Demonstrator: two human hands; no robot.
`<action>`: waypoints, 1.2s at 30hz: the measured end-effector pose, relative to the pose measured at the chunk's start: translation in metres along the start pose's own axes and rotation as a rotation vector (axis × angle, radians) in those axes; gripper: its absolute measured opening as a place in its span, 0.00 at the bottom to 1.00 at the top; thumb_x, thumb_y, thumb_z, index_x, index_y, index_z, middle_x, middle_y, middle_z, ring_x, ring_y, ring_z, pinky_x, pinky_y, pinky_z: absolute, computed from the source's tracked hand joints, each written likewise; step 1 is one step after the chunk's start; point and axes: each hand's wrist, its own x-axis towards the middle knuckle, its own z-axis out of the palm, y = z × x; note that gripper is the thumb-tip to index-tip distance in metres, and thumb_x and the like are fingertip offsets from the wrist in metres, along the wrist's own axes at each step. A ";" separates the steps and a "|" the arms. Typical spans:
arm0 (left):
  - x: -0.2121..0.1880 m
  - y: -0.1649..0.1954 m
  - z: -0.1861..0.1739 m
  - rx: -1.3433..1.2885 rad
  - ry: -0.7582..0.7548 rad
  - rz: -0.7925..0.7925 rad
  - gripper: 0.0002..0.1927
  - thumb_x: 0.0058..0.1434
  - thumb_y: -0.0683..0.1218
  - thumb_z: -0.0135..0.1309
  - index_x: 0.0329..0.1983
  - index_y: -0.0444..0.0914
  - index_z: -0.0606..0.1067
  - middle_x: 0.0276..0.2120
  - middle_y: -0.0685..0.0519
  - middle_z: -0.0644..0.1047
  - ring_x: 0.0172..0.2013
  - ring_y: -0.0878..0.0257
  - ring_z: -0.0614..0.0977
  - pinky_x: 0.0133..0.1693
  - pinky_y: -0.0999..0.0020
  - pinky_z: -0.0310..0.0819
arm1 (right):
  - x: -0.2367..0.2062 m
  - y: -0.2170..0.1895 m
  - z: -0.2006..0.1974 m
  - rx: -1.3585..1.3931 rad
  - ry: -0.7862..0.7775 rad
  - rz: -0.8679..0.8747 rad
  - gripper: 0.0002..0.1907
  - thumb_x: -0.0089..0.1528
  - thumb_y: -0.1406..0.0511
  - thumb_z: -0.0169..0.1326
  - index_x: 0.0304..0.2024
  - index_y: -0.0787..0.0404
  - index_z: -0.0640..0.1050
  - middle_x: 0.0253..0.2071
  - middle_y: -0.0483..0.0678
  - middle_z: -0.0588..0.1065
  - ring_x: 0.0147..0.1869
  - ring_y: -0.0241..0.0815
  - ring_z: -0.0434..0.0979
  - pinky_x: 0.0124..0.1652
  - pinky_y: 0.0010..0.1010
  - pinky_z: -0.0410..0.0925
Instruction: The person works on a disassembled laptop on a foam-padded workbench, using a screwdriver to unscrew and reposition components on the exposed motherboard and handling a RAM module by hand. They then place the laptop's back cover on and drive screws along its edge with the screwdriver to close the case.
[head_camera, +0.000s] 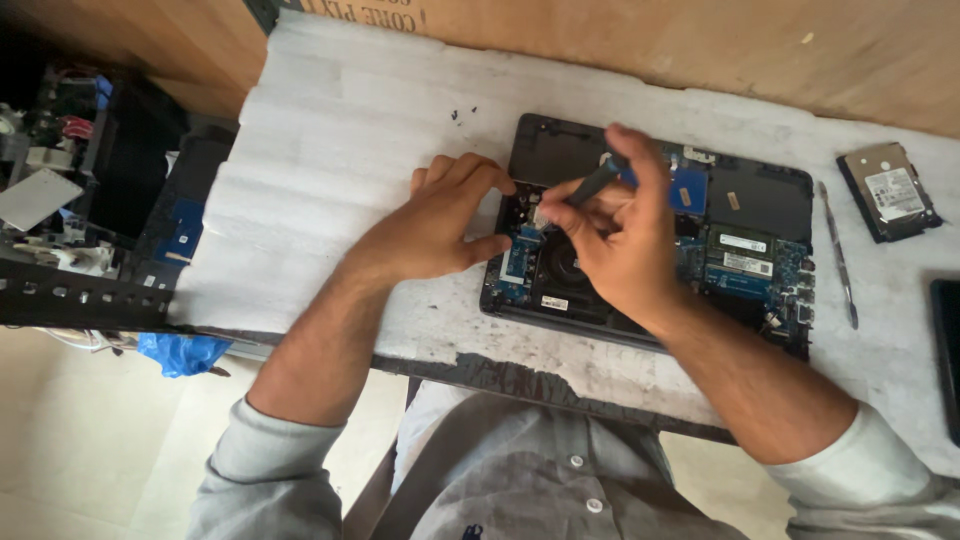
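Gripping a dark screwdriver (592, 184), the right hand (615, 235) has its fingers closed around the handle, tip down at a small metal part beside the fan inside the opened laptop (760, 195). Loosely curled and holding nothing, the left hand (440, 225) rests on the laptop's left edge. Within that shell lie blue boards and memory sticks (742, 255); a hard drive (888, 190) and slim tool (838, 255) lie on the white bench (330, 150) nearby.

Looks like a small electronics repair workshop: opened laptop (660, 230) w/ bare circuit boards on a worn white bench (330, 150), loose hard drive (888, 192) + metal pry tool (838, 255) beside it, stripped electronics chassis (60, 200) stacked at left.
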 end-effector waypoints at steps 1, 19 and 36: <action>0.000 0.000 0.000 0.002 0.005 0.005 0.28 0.55 0.50 0.66 0.58 0.42 0.70 0.58 0.51 0.69 0.59 0.48 0.66 0.60 0.52 0.56 | -0.001 0.000 0.001 0.010 -0.023 -0.022 0.41 0.71 0.77 0.57 0.75 0.55 0.47 0.48 0.57 0.80 0.49 0.43 0.84 0.49 0.30 0.76; 0.002 -0.001 0.005 0.033 0.003 -0.039 0.31 0.52 0.51 0.67 0.58 0.42 0.70 0.57 0.51 0.70 0.58 0.49 0.66 0.58 0.51 0.56 | -0.004 -0.004 0.006 -0.083 -0.101 -0.181 0.39 0.69 0.78 0.58 0.72 0.57 0.50 0.46 0.57 0.81 0.50 0.42 0.85 0.50 0.30 0.79; 0.004 -0.001 0.007 0.042 -0.011 -0.092 0.33 0.49 0.51 0.68 0.58 0.42 0.70 0.56 0.51 0.70 0.57 0.48 0.66 0.57 0.51 0.56 | 0.008 -0.006 -0.005 -0.038 -0.338 -0.197 0.33 0.71 0.78 0.52 0.73 0.56 0.53 0.51 0.58 0.79 0.55 0.48 0.85 0.55 0.35 0.77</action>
